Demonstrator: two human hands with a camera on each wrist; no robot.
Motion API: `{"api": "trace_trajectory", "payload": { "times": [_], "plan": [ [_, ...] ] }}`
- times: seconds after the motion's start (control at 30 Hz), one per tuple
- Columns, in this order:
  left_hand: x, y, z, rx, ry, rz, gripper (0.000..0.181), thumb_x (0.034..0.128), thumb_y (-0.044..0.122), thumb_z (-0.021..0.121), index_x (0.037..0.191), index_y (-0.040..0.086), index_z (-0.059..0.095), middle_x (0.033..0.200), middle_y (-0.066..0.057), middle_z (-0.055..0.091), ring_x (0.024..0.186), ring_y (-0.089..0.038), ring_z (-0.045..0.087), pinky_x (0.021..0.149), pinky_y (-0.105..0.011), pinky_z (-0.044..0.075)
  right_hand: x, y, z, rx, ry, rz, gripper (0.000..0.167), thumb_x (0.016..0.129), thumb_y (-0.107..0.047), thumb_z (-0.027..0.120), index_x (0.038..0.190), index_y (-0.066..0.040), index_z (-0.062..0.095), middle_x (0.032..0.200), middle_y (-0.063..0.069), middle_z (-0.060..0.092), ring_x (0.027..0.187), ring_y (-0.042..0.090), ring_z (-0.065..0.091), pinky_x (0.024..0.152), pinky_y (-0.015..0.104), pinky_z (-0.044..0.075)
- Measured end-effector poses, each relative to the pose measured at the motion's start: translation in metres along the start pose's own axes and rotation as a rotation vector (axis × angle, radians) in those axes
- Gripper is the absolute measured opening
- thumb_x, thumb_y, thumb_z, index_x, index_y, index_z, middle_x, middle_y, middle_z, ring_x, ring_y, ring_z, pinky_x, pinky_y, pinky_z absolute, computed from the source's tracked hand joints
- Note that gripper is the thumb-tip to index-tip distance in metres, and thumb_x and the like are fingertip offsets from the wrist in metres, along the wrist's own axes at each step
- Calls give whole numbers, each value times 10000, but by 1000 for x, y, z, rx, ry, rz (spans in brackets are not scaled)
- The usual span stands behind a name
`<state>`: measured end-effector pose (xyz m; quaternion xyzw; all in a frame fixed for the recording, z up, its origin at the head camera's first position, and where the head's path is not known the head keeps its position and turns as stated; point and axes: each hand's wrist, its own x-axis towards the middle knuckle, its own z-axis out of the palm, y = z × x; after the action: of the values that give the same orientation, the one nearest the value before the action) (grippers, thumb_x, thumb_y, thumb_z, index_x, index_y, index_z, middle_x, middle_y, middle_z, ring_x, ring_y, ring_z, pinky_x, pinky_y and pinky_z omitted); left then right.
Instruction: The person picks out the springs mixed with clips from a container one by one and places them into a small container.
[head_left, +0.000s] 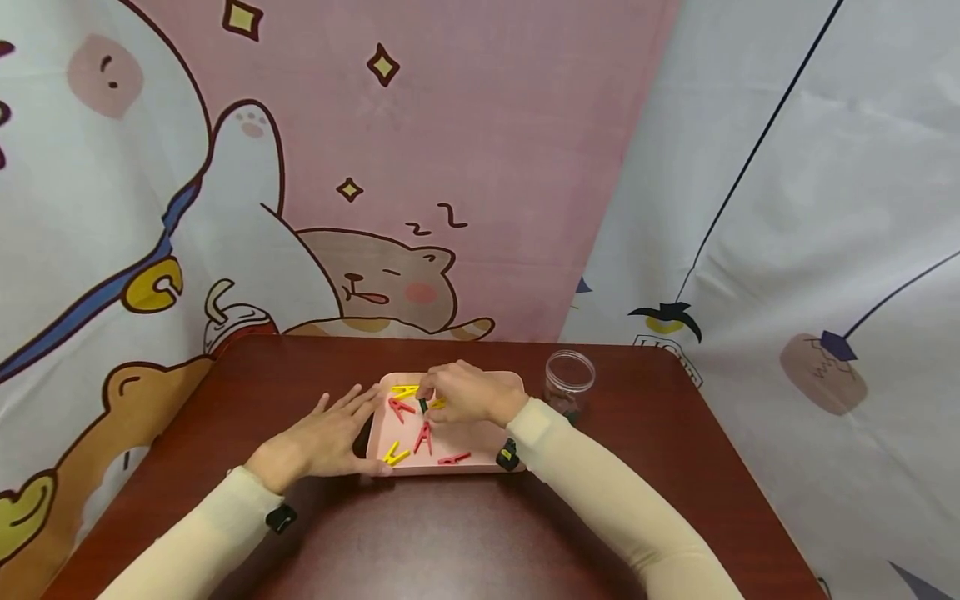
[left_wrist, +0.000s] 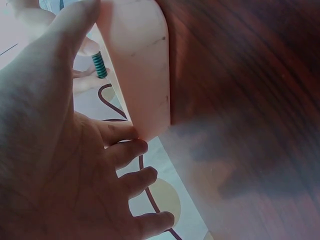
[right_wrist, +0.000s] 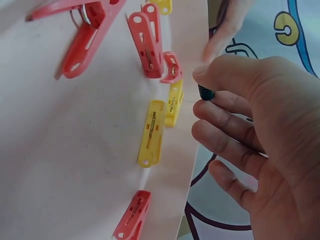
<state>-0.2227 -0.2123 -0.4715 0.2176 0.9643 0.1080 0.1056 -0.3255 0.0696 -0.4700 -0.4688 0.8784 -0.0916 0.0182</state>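
My right hand (head_left: 468,393) is over the pink tray (head_left: 480,446), pinching a small dark green ridged piece, like a screw (left_wrist: 100,65), between thumb and index finger; its other fingers are loosely bent. Around it in the tray lie several clothespins, among them a red clothespin (head_left: 423,436), a yellow clothespin (head_left: 395,454) and, close below the hand in the right wrist view, another yellow clothespin (right_wrist: 151,132). My left hand (head_left: 322,437) rests against the tray's left end, fingers extended and spread, the thumb at the near corner.
Right of the tray stands a clear open jar (head_left: 570,371) with dark pieces at its bottom, partly behind the right sleeve (head_left: 600,475). Everything rests on a dark red-brown wooden table (head_left: 420,542). A cartoon-printed cloth (head_left: 510,167) hangs behind the table.
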Motion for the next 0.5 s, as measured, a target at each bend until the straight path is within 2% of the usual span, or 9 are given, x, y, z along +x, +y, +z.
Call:
{"api": "trace_trajectory", "payload": {
  "times": [0.3, 0.5],
  "plan": [
    [1, 0, -1, -10, -10, -11, 1340, 899, 858, 811, 1830, 29, 323, 1938, -191, 290, 1796, -535, 255, 1372, -887, 190, -18, 2, -8, 62, 46, 6, 299, 1049, -284, 873, 1312, -142, 850, 1274, 15, 853, 1148, 230, 845, 985, 306, 678],
    [1, 1, 0, -8, -3, -8, 1338, 895, 858, 814, 1828, 31, 331, 1934, -191, 302, 1792, -534, 270, 1368, -888, 205, -34, 3, -10, 85, 99, 2, 293, 1035, -255, 864, 1310, -156, 856, 1279, -1, 859, 1145, 228, 845, 937, 290, 671]
  ]
}}
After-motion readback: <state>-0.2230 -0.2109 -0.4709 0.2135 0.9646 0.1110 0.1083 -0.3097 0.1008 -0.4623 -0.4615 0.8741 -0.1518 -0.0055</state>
